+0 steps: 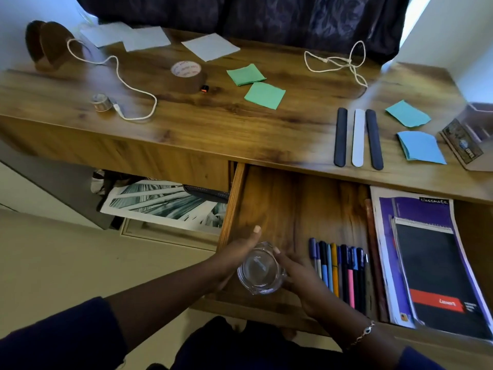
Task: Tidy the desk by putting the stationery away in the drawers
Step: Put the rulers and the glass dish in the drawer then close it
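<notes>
Both my hands cup a small clear glass jar (pixel 260 271) over the front left part of the open wooden drawer (pixel 293 206). My left hand (pixel 237 257) wraps its left side, my right hand (pixel 301 279) its right side. Inside the drawer a row of several pens (pixel 340 271) lies beside a ruler and a stack of notebooks (pixel 432 263). On the desk top remain green sticky notes (pixel 256 85), blue sticky notes (pixel 416 134), three flat sticks (pixel 357 138), a brown tape roll (pixel 188 76) and a small tape roll (pixel 101 102).
Two white cords (pixel 120 76) (pixel 338 62) lie on the desk (pixel 240 124), with white paper sheets (pixel 210 46) at the back. A wooden organiser (pixel 469 137) stands at the right edge, a brown round object (pixel 45 46) at the far left. Printed pictures (pixel 165 204) rest below the desk.
</notes>
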